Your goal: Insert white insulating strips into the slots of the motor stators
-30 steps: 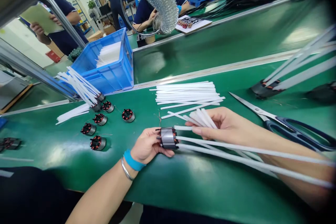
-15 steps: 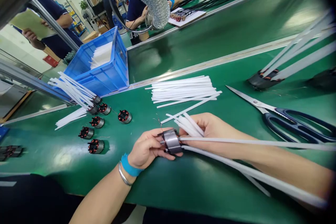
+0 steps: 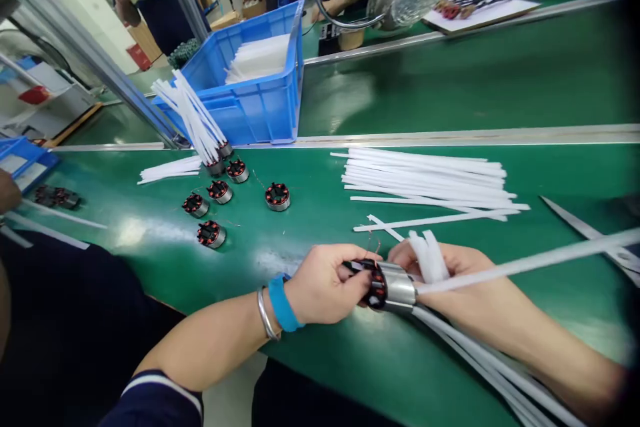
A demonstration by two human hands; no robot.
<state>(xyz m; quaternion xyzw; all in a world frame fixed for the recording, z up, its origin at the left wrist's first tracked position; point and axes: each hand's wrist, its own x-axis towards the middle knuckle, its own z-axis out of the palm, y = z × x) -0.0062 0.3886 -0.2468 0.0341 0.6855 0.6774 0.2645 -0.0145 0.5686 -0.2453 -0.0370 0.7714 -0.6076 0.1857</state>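
My left hand [image 3: 327, 287] pinches the left end of a motor stator [image 3: 399, 287], a metal ring with black insulation and reddish copper windings. The stator lies on its side, its axis roughly level. Long white strips [image 3: 480, 345] stick out of its right end toward the lower right. Beside it, my right hand [image 3: 463, 267] is closed around a short bundle of white strips [image 3: 429, 257]; its fingertips are partly hidden behind the stator. Thin copper wire ends rise above the stator. Just behind the hands lies a pile of loose white strips [image 3: 425, 177].
Scissors [image 3: 585, 230] lie at the right. Several stators [image 3: 277, 197] stand at the left, some holding upright white strips [image 3: 193, 117]. A blue bin [image 3: 265, 107] with white strips stands behind them. People sit and stand nearby, one person's hand [image 3: 7, 193] at the far left.
The view has swung left, so the table's things appear farther right. My left fingers now grip over the stator's left end, and more strips show trailing from its right end.
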